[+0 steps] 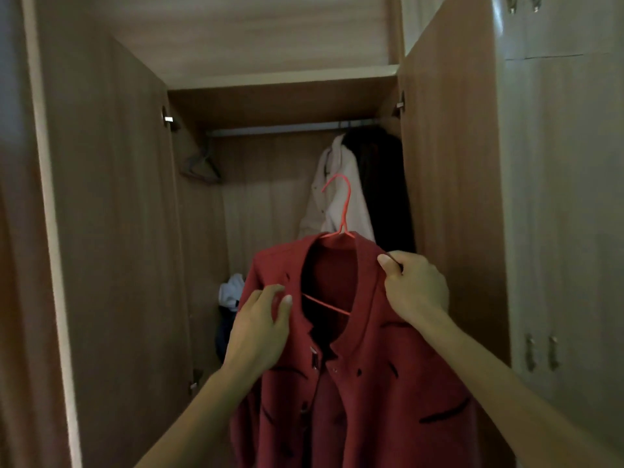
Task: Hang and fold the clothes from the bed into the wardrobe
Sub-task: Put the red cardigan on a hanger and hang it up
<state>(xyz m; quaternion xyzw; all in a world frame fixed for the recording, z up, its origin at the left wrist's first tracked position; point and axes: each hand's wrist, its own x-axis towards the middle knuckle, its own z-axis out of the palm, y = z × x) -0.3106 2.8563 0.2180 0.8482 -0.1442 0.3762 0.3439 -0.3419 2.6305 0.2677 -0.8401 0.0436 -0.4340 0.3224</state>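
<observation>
Here, lower centre, left hand (260,327) and right hand (413,287) pinch the soft, light red shirt (364,383) at its hanger-stiffened shoulders.

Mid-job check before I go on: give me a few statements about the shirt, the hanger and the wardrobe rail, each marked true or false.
1. The red shirt sits on a hanger. True.
2. The hanger's hook is over the rail. False: the hook is free below the rail, in front of a white shirt.
3. Both hands hold the red shirt. True: the left hand grips one shoulder, the right hand the other.
4. The rail is bare. False: the white shirt and a dark garment hang at its right end as seen, and empty hangers at its left.
</observation>
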